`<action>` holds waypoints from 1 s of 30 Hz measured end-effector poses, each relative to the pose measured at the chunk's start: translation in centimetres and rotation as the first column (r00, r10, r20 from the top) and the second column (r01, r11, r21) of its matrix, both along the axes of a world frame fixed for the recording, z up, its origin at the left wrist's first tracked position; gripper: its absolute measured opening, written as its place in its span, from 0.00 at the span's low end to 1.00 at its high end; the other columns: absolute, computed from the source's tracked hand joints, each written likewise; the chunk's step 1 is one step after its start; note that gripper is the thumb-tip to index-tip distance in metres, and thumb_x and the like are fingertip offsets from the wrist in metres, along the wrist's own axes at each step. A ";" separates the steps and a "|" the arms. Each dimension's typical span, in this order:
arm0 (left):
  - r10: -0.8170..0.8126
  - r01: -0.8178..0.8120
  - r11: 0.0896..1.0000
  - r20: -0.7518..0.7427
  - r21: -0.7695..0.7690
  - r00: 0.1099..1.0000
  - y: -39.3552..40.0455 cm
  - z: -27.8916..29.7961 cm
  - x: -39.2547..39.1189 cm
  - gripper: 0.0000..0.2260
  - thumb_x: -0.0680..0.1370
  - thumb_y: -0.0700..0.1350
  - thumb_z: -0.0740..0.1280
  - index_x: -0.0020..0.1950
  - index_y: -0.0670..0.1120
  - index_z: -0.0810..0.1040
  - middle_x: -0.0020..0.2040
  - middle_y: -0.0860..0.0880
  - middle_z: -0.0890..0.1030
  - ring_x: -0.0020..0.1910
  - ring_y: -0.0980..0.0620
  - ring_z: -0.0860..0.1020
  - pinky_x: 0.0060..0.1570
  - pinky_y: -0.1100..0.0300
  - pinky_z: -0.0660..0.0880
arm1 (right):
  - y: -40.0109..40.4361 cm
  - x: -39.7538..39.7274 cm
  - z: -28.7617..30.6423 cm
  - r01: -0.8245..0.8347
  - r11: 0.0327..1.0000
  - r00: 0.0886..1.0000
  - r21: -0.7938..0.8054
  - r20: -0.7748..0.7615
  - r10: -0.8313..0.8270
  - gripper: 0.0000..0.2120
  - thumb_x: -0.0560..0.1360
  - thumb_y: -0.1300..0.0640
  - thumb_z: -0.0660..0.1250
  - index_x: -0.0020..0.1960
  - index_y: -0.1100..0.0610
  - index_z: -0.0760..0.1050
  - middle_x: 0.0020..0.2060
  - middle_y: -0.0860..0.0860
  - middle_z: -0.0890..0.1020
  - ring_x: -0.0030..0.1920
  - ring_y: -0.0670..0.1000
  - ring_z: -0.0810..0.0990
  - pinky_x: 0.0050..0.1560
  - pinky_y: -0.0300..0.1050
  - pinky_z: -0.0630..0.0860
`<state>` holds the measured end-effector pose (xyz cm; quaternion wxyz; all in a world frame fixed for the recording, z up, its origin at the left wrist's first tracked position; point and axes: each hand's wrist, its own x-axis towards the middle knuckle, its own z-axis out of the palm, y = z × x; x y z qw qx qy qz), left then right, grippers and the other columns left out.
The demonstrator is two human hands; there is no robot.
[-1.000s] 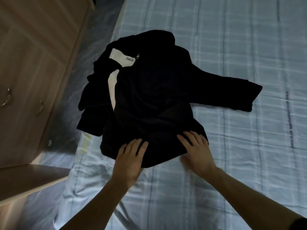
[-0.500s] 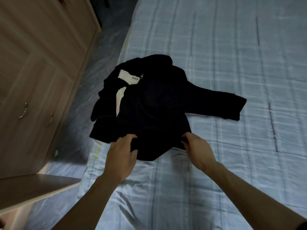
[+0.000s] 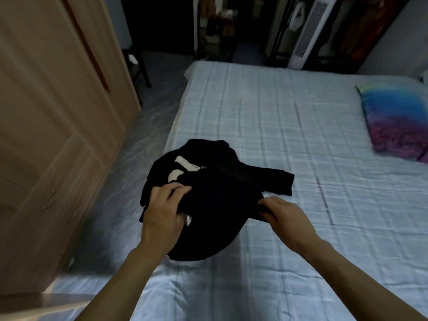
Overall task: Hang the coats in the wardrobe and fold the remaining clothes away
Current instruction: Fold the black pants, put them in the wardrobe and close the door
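Black garment [image 3: 222, 205] in both hands' grip

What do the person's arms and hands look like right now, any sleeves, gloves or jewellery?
Both forearms are bare, with no sleeve in view. The left hand and right hand wear no gloves, and no ring, watch or bracelet shows on either.

Dim room: checked blue bed [image 3: 266, 117], wooden wardrobe [image 3: 46, 112] left, perhaps a tower fan [image 3: 305, 33] beyond
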<state>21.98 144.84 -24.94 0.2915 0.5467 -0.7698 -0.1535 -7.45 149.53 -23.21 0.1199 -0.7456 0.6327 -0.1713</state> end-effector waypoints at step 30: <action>-0.268 0.389 0.891 0.418 -0.236 0.868 8.8 6.0 -6.4 0.16 0.61 0.29 0.77 0.44 0.40 0.79 0.42 0.45 0.76 0.38 0.46 0.77 0.29 0.54 0.74 | 14.4 -15.4 5.7 -0.229 0.965 0.949 -0.127 -0.251 0.192 0.21 0.61 0.41 0.81 0.45 0.52 0.79 0.34 0.45 0.78 0.26 0.47 0.77 0.23 0.41 0.72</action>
